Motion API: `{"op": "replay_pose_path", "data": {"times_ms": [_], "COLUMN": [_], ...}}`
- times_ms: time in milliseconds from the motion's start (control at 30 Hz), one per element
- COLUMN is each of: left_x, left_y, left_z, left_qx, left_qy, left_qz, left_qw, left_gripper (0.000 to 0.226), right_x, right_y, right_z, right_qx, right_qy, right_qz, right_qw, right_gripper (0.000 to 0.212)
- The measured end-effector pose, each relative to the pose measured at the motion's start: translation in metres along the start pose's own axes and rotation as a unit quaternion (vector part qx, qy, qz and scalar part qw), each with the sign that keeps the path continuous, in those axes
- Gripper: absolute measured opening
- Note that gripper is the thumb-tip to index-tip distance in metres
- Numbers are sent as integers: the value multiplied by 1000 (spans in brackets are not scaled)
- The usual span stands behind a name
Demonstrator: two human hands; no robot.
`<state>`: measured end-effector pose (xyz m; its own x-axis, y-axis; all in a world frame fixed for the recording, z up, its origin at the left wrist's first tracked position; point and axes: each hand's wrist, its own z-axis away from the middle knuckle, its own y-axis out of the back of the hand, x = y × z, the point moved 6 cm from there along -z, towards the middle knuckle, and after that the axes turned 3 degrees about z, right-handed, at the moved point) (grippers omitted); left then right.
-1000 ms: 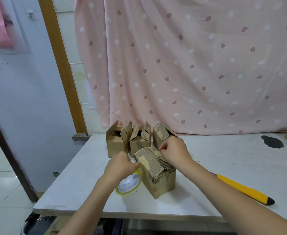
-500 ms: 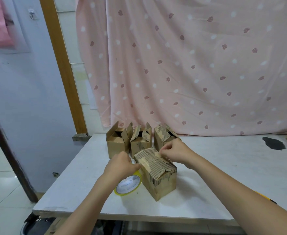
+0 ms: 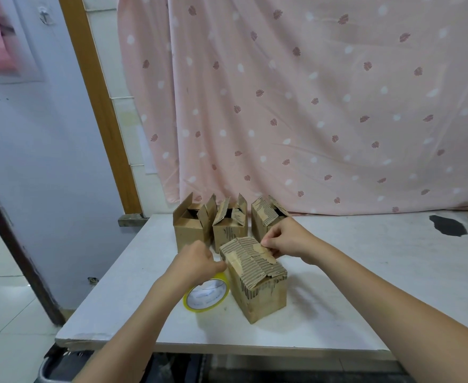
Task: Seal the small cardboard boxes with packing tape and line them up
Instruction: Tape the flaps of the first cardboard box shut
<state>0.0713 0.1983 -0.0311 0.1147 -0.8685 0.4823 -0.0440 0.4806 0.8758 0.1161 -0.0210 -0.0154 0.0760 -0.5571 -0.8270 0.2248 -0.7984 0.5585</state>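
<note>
A small cardboard box with its flaps folded down is stood on the white table, directly between the two hands. The left hand is curled against the box's near-left top edge, just above the tape roll, which is leaned on the table beside the box; whether the roll or a tape end is actually gripped there cannot be told. The right hand is held at the far-right end of the lid, where something thin, probably a tape end or a torn flap layer, is pinched between thumb and forefinger. The lid seam is run from the left fingers towards the right fingers, so the box's long axis is lain along the line joining both hands, and any strip would be expected to be drawn along it. Three more boxes with flaps up are seen just beyond the fingers, unsealed.
</note>
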Motion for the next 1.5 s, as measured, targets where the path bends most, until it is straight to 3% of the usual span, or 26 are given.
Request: {"op": "replay_pose_path", "data": {"times_ms": [300,433,567,767,867,967,1067,1133,1200,1300,1433,1500], "left_x": [2,4,6,6,6,5,3,2,3,5,0,-3], "left_y": [0,1,-1,-1,-2,-3,-5,-6,-8,-12,-10,-6], "left_z": [-4,-2,0,3,4,4,5,7,9,10,11,13], "left_qx": [-13,-6,2,10,11,14,17,18,17,14,10,12], "left_qy": [-8,-12,-16,-11,-15,-19,-11,-7,-9,-11,-8,-4], "left_qz": [-7,-3,2,5,8,13,23,32,39,43,65,68], "left_qw": [1000,1000,1000,1000,1000,1000,1000,999,999,999,998,998], "left_gripper": [48,54,55,52,53,55,54,53,54,54,55,56], "right_x": [6,15,3,-14,-36,-49,-29,-19,-16,-12,-13,-14], "right_y": [-7,-10,-1,-7,-15,-47,-73,-72,-69,-68,-67,-67], "right_z": [1,1,5,10,31,52,54,53,56,59,59,62], "right_qx": [-3,47,167,164,183,112,-2,0,18,40,36,29], "right_qy": [-56,-81,-39,1,71,168,159,163,173,171,168,174], "right_qz": [-20,-34,130,254,322,392,440,424,419,429,458,459], "right_qw": [998,995,977,953,926,897,884,891,891,886,872,871], "right_gripper": [12,16,20,22,22,39,72,99,112,107,70,64]}}
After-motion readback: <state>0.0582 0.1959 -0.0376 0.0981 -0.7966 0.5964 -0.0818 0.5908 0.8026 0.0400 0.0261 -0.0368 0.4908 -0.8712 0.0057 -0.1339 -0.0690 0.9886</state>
